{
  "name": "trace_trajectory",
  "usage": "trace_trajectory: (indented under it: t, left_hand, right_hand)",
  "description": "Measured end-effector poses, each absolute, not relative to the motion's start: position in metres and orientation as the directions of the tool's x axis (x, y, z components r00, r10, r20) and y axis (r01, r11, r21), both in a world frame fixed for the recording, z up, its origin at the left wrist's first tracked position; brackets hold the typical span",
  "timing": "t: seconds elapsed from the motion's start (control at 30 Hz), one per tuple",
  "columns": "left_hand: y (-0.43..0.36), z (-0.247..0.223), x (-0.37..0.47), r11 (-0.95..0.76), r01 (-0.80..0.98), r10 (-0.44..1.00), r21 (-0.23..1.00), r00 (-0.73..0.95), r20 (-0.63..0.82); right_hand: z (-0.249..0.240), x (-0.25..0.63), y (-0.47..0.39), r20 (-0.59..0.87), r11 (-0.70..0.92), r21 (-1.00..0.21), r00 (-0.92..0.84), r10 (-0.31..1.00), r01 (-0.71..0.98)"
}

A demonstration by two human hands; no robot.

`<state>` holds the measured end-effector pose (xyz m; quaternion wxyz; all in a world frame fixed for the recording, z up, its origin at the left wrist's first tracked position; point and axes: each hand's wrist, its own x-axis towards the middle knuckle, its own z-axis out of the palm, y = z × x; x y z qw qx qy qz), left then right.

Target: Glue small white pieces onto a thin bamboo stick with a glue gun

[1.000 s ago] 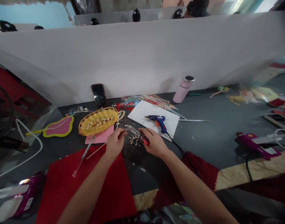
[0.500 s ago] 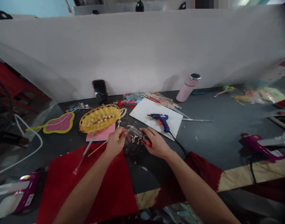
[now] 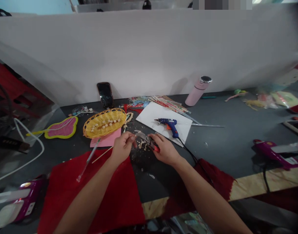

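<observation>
Pliers (image 3: 146, 138) lie in the right hand's (image 3: 165, 150) curled fingers, left hand (image 3: 122, 147) pinching a stick (image 3: 102, 154).

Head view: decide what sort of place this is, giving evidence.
Probably a craft workspace: a glue gun lies on a white sheet, a basket holds pale pieces, and the right hand grips a cutter.
</observation>
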<state>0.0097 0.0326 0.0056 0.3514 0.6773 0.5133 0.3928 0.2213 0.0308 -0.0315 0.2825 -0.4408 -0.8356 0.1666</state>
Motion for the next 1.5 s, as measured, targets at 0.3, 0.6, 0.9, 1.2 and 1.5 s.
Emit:
trace_trajectory:
  t: [0.3,0.6,0.9,1.2,1.5]
  left_hand:
    - [0.037,0.005,0.005,0.012,0.185,0.951,0.983,0.301,-0.068]
    - [0.039,0.006,0.002,-0.001,0.202,0.962,0.979,0.267,-0.054]
    - [0.036,0.004,0.013,-0.097,0.277,0.993,0.956,0.095,0.073]
    - [0.034,0.015,0.013,-0.126,0.361,0.988,0.924,0.133,0.083]
    - [0.036,0.012,0.007,-0.074,0.314,0.984,0.947,0.179,0.018]
  right_hand:
    - [-0.025,0.224,0.030,0.324,0.588,-0.550,-0.498,0.805,0.593]
    - [-0.023,0.214,0.023,0.232,0.497,-0.562,-0.451,0.862,0.661]
    - [-0.025,0.215,0.026,0.304,0.496,-0.556,-0.391,0.868,0.667]
    - [-0.028,0.223,0.030,0.316,0.563,-0.539,-0.469,0.825,0.627]
    - [-0.023,0.219,0.027,0.307,0.547,-0.560,-0.458,0.834,0.622]
